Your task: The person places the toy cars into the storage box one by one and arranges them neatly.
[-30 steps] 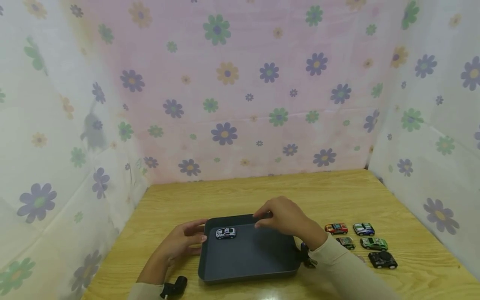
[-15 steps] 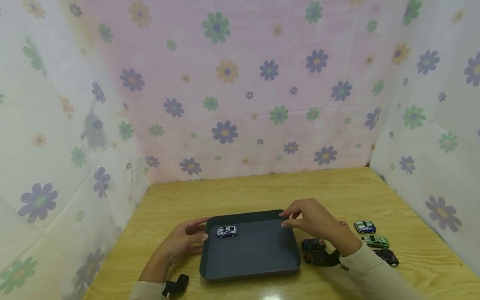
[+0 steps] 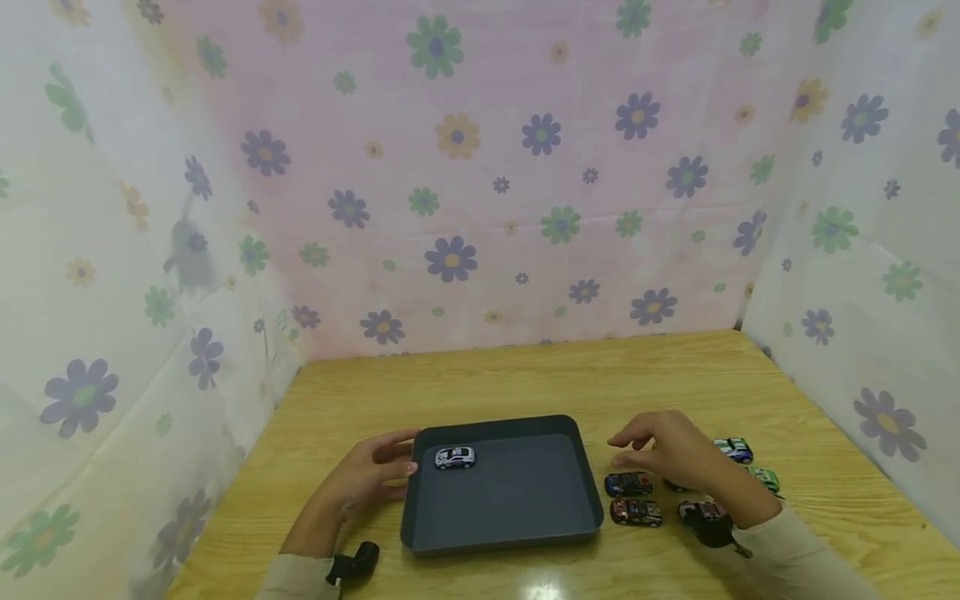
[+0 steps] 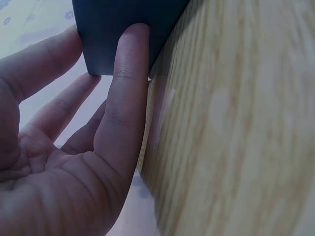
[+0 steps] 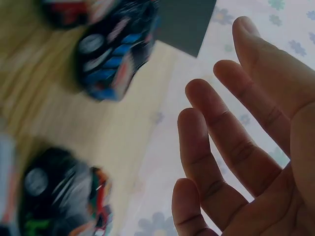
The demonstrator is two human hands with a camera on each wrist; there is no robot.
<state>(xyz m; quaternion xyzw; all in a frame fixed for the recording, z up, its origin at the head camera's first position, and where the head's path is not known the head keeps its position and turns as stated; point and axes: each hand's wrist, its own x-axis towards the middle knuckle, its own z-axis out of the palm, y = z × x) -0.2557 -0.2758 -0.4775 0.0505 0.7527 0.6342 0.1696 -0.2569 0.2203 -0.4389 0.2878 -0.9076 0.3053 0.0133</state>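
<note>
A dark grey rectangular tray (image 3: 510, 500) lies on the table, with a white-and-black toy car (image 3: 455, 457) in its far left part. My left hand (image 3: 367, 475) rests against the tray's left side, its fairly straight fingers touching the outer wall (image 4: 106, 39). To the right of the tray, my right hand (image 3: 671, 450) hovers over the table with loosely bent fingers and nothing between them. Just below its fingertips sits a dark blue toy car (image 3: 628, 483), whose blue stripes show in the right wrist view. A dark red-and-black toy car (image 3: 636, 512) is in front of that one.
More toy cars stand under and beyond the right hand: a white, green and blue one (image 3: 737, 450), a green one (image 3: 763, 478) and a pinkish black one (image 3: 697, 510). The hand and wrist partly hide them. Flower-patterned cloth (image 3: 517, 208) encloses the wooden table (image 3: 510, 383).
My right hand has moved right, from above the tray to above the table near the cars. The left hand stays at the tray's side, and the white car stays in the tray.
</note>
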